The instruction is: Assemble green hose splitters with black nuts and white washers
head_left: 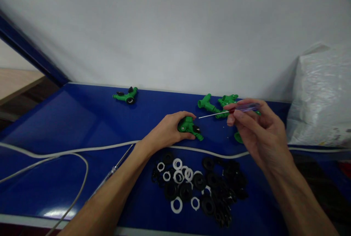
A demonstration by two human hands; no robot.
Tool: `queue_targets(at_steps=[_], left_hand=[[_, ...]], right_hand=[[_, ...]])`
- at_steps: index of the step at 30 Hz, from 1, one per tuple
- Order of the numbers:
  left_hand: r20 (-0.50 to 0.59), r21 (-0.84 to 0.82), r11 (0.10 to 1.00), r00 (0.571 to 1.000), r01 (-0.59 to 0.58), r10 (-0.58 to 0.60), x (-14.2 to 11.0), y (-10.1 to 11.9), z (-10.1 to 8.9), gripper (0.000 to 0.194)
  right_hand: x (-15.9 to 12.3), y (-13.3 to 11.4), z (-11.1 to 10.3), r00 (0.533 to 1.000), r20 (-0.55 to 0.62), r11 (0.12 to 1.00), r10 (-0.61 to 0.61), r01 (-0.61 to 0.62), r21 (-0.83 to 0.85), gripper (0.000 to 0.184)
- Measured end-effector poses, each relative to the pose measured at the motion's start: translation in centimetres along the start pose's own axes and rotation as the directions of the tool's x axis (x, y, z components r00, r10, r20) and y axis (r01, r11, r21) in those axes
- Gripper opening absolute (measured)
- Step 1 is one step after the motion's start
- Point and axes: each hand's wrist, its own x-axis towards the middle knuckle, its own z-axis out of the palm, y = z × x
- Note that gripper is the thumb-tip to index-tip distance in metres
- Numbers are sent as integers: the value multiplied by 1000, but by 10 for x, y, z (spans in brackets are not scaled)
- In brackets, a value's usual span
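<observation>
My left hand (175, 128) is closed around a green plastic hose connector (187, 125) with a black lever, holding it at the middle of the blue table. In my right hand (255, 126) is a screwdriver (215, 114) with a translucent purple and red handle. Its thin metal shaft points left, the tip just right of the connector and apart from it. Behind the shaft lie more green connectors (207, 103), partly covered by my right hand. Below both hands, black rings (199, 181) and white rings (176, 205) are spread in a loose pile with small black parts.
A finished-looking green connector with black levers (127, 96) lies at the back left. A white cord (109, 147) crosses the table, passing near my left wrist. Another long metal tool (115, 168) lies partly under my left forearm. A plastic-wrapped package (320, 97) stands at right.
</observation>
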Motion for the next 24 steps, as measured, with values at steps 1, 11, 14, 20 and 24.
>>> queue_targets(at_steps=[1,11,14,20,24], left_hand=[[-4,56,998,1000,-7,7,0,1,-1,55],[-2,115,990,997,-79,79,-1,-14,-4,56],[4,131,986,995,-100,101,-1,-14,-2,57],[31,116,981,988,-156,154,-2,-11,-3,52],[47,63,980,982,-187,184,-1,-12,-3,37]], right_hand=[[0,-1,0,1000,-1,1000,-11,11,1,16],[9,-20,33,953,230,911,-198,265,-315,10],[12,-18,46,934,281,898,-222,308,-313,11],[8,-10,43,940,209,873,-270,330,-359,9],[5,-10,38,944,204,872,-261,321,-370,8]])
